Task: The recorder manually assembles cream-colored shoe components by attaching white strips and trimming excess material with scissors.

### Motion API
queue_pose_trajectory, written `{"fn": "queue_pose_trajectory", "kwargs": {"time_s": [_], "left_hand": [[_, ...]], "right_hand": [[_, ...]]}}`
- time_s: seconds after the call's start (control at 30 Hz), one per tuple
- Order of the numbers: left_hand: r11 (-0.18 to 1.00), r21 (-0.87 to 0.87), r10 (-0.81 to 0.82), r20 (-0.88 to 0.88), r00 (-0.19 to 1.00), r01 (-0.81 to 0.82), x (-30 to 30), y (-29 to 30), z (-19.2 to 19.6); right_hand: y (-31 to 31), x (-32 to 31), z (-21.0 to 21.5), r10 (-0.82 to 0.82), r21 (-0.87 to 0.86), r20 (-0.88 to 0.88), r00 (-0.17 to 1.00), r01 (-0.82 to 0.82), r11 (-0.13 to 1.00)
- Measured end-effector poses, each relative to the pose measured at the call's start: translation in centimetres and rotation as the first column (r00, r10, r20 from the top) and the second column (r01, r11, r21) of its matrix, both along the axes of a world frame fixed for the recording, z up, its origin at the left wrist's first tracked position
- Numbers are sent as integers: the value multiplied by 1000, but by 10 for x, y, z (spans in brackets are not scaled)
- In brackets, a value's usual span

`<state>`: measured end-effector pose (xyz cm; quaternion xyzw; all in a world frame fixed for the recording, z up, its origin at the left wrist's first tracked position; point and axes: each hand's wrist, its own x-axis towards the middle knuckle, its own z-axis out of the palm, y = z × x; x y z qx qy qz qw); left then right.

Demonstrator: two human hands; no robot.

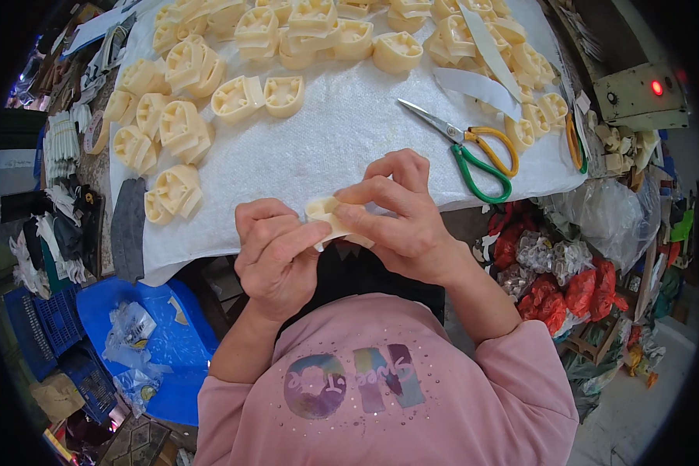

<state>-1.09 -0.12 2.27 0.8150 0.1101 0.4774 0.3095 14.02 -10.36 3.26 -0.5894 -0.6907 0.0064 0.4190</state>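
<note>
Both my hands hold one cream plastic part (pixel 324 211) just in front of the table's near edge. My left hand (pixel 276 256) grips it from the left with the thumb on top. My right hand (pixel 400 213) closes over its right side, with the fingers curled across it and a white strip under them. Most of the part is hidden by my fingers. Several more cream plastic parts (pixel 180 124) lie spread over the white cloth (pixel 342 132) on the table. Scissors (pixel 474 151) with green and yellow handles lie to the right of my right hand.
White strips (pixel 485 46) lie among the parts at the back right. A beige machine box (pixel 645 93) with a red light stands at the far right. Bags of red and clear items (pixel 559 272) sit below right. Blue crates (pixel 54 326) and a blue sheet are at lower left.
</note>
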Motion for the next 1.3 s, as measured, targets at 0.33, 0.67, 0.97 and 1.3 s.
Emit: {"fn": "queue_pose_trajectory", "kwargs": {"time_s": [0.33,0.67,0.97,1.3], "left_hand": [[986,-163,-26,61,998,36,-13,7,3],[945,-139,-294,41,955,297,-5,-10,3],[958,176,-170,-282,944,225,4,-15,13],[957,263,-14,-385,923,124,11,-15,12]], "right_hand": [[-30,-11,-6,-131,-205,-761,635,-44,978],[-30,-29,-11,-66,-66,-994,-90,-2,998],[-35,-19,-8,-269,-263,-963,-27,-134,955],[-28,-27,-8,-281,-324,-916,287,-116,939]]}}
